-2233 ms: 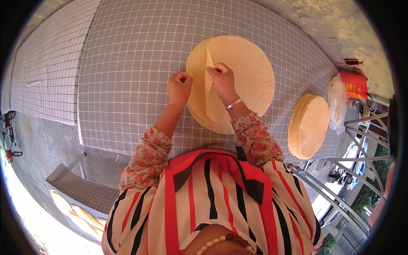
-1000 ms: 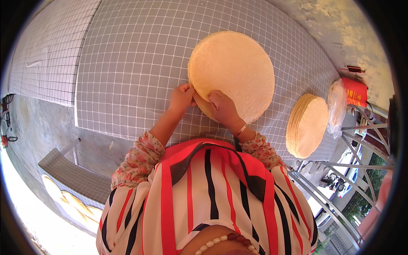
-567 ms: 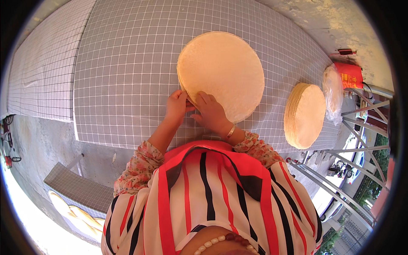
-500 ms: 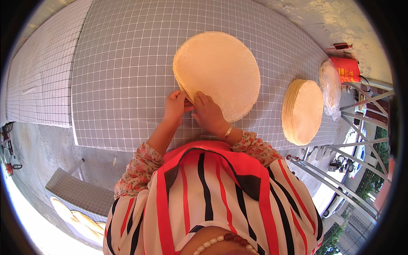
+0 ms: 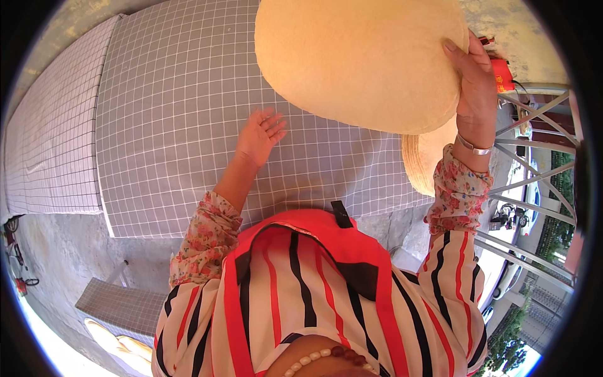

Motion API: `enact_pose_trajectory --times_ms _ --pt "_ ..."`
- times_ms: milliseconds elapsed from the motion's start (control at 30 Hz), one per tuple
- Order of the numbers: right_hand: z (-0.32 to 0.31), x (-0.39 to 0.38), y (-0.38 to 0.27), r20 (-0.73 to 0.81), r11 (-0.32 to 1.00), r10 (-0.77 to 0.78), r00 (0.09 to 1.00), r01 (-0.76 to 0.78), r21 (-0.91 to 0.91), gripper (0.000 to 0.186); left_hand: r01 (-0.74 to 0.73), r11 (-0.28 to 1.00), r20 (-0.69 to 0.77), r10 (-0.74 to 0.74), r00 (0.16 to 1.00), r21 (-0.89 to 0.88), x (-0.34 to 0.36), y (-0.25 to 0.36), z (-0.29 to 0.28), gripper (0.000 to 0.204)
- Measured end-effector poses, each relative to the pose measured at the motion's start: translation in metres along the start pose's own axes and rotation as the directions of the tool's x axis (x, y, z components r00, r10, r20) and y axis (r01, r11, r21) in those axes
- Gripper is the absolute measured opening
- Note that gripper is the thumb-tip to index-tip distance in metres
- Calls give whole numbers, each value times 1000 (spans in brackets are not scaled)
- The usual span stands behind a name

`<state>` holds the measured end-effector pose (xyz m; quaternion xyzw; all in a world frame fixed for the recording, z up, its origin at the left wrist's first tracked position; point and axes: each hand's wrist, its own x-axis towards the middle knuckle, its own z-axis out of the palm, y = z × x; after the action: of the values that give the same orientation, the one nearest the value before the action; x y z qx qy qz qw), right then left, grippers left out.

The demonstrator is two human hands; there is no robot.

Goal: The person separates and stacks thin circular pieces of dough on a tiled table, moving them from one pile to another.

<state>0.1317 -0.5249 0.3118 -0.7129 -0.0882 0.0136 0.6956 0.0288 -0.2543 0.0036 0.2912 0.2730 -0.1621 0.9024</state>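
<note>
My right hand [image 5: 475, 81] grips the right edge of a broad, thin, round tan flatbread [image 5: 358, 63], thumb on its upper face. The flatbread is raised above the table and runs out of the picture at the top. Whether it is one layer or several I cannot tell. Below its lower right edge shows a stack of similar round flatbreads [image 5: 418, 160], mostly hidden by the raised one and my arm. My left hand [image 5: 260, 137] hovers over the cloth left of the flatbread, fingers apart and holding nothing.
A grey checked cloth [image 5: 182, 113] covers the table, with a paler checked surface [image 5: 56, 138] adjoining at left. Beyond my right hand are a red packet [image 5: 502, 75] and metal frame bars [image 5: 534, 116]. A small checked bench [image 5: 122, 308] stands at lower left.
The flatbread has left the middle of the table, lifted up and rightward by my right hand, and now overlaps the right stack. My left hand has let go of its edge and opened.
</note>
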Motion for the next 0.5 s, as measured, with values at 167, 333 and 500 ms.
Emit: enact_pose_trajectory --times_ms 167,333,500 --pt "-57 -43 102 -260 896 318 912 -199 398 38 43 994 271 -14 962 -100 -6 26 20 65" --pt "-74 -134 299 -443 814 545 712 -321 485 33 138 989 194 -146 970 55 10 12 -11 55" --pt "-65 -169 342 -446 798 569 691 -333 503 33 128 945 26 -142 989 301 20 -1 -25 32"
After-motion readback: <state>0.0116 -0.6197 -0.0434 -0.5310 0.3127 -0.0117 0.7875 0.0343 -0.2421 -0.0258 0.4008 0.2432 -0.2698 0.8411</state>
